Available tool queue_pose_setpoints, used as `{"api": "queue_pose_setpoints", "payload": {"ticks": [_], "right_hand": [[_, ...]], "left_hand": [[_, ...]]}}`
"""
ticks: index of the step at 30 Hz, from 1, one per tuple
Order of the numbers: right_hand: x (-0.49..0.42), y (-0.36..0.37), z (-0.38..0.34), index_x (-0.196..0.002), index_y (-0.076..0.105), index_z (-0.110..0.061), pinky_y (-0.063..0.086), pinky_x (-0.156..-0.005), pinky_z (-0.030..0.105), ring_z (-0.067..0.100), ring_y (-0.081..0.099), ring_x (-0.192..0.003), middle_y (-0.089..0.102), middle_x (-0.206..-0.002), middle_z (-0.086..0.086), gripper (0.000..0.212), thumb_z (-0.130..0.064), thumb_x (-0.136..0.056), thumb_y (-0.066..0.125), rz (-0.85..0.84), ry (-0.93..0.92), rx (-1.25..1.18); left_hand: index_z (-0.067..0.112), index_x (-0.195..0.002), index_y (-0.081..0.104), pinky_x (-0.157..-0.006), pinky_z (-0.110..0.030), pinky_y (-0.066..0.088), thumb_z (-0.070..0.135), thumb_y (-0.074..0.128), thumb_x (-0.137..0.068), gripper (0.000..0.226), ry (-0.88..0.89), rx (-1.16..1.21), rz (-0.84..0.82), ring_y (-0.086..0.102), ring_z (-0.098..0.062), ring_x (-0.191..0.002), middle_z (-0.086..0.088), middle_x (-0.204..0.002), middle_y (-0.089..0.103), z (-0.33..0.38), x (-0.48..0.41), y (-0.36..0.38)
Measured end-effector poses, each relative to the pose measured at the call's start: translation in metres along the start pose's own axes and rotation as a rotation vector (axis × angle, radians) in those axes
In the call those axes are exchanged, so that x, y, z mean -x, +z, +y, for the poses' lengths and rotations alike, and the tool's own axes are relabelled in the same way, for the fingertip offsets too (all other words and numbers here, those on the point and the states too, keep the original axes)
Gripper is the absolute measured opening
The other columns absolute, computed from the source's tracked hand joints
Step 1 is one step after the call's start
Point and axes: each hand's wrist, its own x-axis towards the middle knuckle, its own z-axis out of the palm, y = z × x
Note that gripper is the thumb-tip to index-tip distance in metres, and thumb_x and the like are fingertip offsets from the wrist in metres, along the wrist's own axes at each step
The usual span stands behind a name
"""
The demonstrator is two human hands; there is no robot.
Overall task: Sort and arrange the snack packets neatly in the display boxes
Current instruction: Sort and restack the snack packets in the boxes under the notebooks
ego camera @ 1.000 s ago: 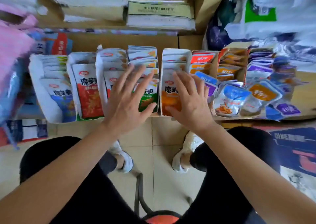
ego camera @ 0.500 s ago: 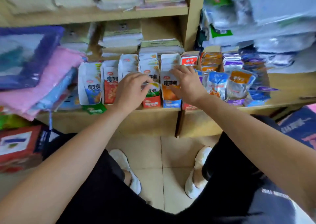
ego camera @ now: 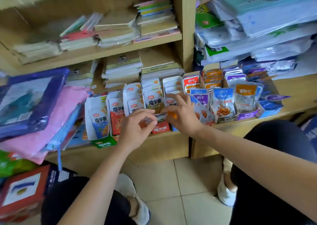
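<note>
A row of open display boxes full of white snack packets [ego camera: 118, 111] stands on the low wooden shelf [ego camera: 164, 139]. To the right are boxes of smaller blue, orange and purple fish-snack packets [ego camera: 223, 101]. My left hand [ego camera: 135, 128] has its fingers curled at the bottom of the green-labelled packet [ego camera: 154, 101], pinching its lower edge. My right hand [ego camera: 181, 115] lies over the orange-labelled packets in the neighbouring box, its thumb touching the green packet and its fingers hiding the packets beneath.
Stacks of notebooks [ego camera: 123, 68] fill the shelves behind the boxes. Pink and blue wrapped packs [ego camera: 34, 108] lie at the left, plastic-wrapped stationery [ego camera: 257, 32] at the right. A red box [ego camera: 22, 190] stands on the tiled floor [ego camera: 180, 181] by my knees.
The camera has pulled back and tilted up, showing more shelves. Both hands went from lying flat on the packets to curling in at the front of the two middle boxes.
</note>
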Motion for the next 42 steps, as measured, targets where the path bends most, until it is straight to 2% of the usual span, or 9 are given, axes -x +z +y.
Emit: {"api": "queue_pose_setpoints", "payload": {"ticks": [6, 12, 15, 18, 24, 28, 32, 38, 42], "right_hand": [[-0.014, 0.009, 0.014, -0.093, 0.073, -0.023, 0.023, -0.082, 0.041, 0.030, 0.035, -0.131, 0.054, -0.140, -0.010, 0.013, -0.035, -0.090, 0.070, 0.117, 0.052, -0.002], [-0.030, 0.024, 0.017, -0.105, 0.066, -0.020, 0.023, -0.083, 0.041, 0.030, 0.037, -0.128, 0.056, -0.135, -0.007, 0.021, -0.038, -0.098, 0.060, 0.189, 0.142, 0.092], [-0.033, 0.026, 0.017, -0.116, 0.065, -0.020, 0.025, -0.085, 0.042, 0.031, 0.038, -0.126, 0.057, -0.132, -0.005, 0.024, -0.035, -0.098, 0.060, 0.194, 0.145, 0.088], [-0.033, 0.025, 0.016, -0.126, 0.060, -0.024, 0.023, -0.086, 0.039, 0.029, 0.037, -0.127, 0.057, -0.130, -0.006, 0.031, -0.030, -0.096, 0.061, 0.194, 0.143, 0.077], [-0.032, 0.025, 0.013, -0.135, 0.055, -0.026, 0.022, -0.088, 0.042, 0.029, 0.035, -0.131, 0.054, -0.138, -0.005, 0.043, -0.033, -0.093, 0.063, 0.223, 0.166, 0.108], [-0.028, 0.024, 0.008, -0.134, 0.052, -0.029, 0.029, -0.095, 0.054, 0.033, 0.029, -0.139, 0.045, -0.148, -0.003, 0.047, -0.027, -0.088, 0.063, 0.209, 0.146, 0.222], [-0.027, 0.023, -0.001, -0.136, 0.051, -0.027, 0.028, -0.097, 0.053, 0.032, 0.027, -0.141, 0.042, -0.150, -0.002, 0.051, -0.024, -0.086, 0.063, 0.188, 0.071, 0.241], [-0.028, 0.019, -0.019, -0.127, 0.063, -0.019, 0.039, -0.093, 0.047, 0.023, 0.043, -0.124, 0.060, -0.129, -0.005, 0.043, -0.032, -0.086, 0.071, 0.134, -0.099, -0.094], [-0.030, 0.012, -0.034, -0.132, 0.060, -0.016, 0.045, -0.096, 0.021, 0.008, 0.056, -0.117, 0.065, -0.125, -0.006, 0.051, -0.033, -0.086, 0.077, -0.011, -0.003, -0.444]], "left_hand": [[0.029, -0.101, 0.064, -0.093, -0.010, 0.043, 0.006, 0.071, -0.088, 0.027, -0.084, 0.055, 0.093, 0.060, 0.009, -0.107, 0.025, -0.111, 0.066, -0.008, -0.008, -0.005], [0.023, -0.143, 0.051, -0.113, -0.046, 0.034, 0.032, 0.068, -0.087, 0.060, -0.071, -0.460, 0.049, 0.037, -0.022, -0.135, 0.003, -0.145, 0.050, -0.041, -0.028, -0.026], [0.025, -0.155, 0.032, -0.118, -0.052, 0.022, 0.051, 0.060, -0.085, 0.080, -0.097, -0.626, -0.105, 0.019, -0.023, -0.146, 0.004, -0.161, 0.032, -0.055, -0.039, -0.029], [0.030, -0.156, 0.026, -0.115, -0.052, 0.019, 0.050, 0.058, -0.091, 0.075, -0.152, -0.703, -0.147, 0.017, -0.024, -0.146, 0.007, -0.160, 0.033, -0.068, -0.043, -0.025], [0.035, -0.122, 0.068, -0.089, -0.041, 0.024, 0.040, 0.069, -0.089, 0.033, -0.067, -0.578, 0.070, 0.037, -0.025, -0.119, 0.011, -0.116, 0.062, -0.069, -0.040, -0.025], [0.031, -0.087, 0.072, -0.084, -0.032, 0.025, 0.034, 0.079, -0.083, 0.008, -0.028, -0.405, 0.159, 0.046, -0.021, -0.110, 0.015, -0.100, 0.065, -0.059, -0.037, -0.038], [0.026, -0.087, 0.072, -0.082, -0.035, 0.056, 0.025, 0.078, -0.087, 0.007, -0.153, -0.048, 0.060, 0.066, -0.007, -0.086, 0.015, -0.086, 0.072, -0.050, -0.023, -0.052], [0.032, -0.088, 0.066, -0.076, -0.016, 0.049, 0.016, 0.073, -0.091, 0.018, -0.069, 0.077, 0.374, 0.065, 0.002, -0.084, 0.025, -0.082, 0.067, -0.031, -0.019, -0.058], [0.038, -0.091, 0.062, -0.080, -0.024, 0.052, 0.016, 0.073, -0.091, 0.025, -0.009, 0.231, 0.530, 0.069, -0.009, -0.086, 0.015, -0.087, 0.070, -0.020, -0.022, -0.060]]}}
